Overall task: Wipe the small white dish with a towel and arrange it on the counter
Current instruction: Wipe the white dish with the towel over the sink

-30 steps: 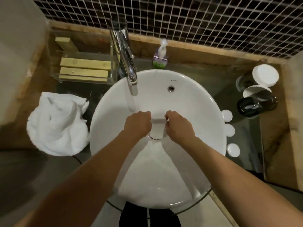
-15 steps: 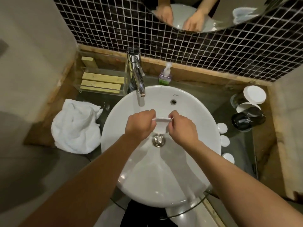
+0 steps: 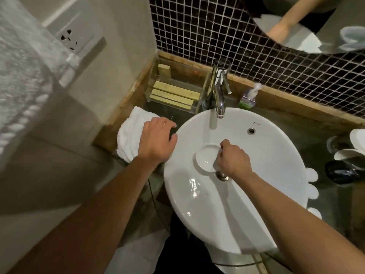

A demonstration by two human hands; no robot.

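My right hand (image 3: 232,160) grips the small white dish (image 3: 205,158) by its right rim, over the middle of the white basin (image 3: 276,175), just above the drain (image 3: 222,176). The dish faces up and is tilted a little. My left hand (image 3: 157,140) hovers with fingers spread over the crumpled white towel (image 3: 129,135), which lies on the counter left of the basin. Whether the fingers touch the towel I cannot tell.
A chrome tap (image 3: 219,95) reaches over the basin's back rim. Behind it stand a clear box with yellow bars (image 3: 173,91) and a soap bottle (image 3: 247,97). Right of the basin are white lids (image 3: 313,174), a dark jar (image 3: 341,173) and more white dishes (image 3: 349,153).
My left hand has let go of the dish and moved left over the towel. My right hand alone now holds the dish, turned face up. The view has swung left.
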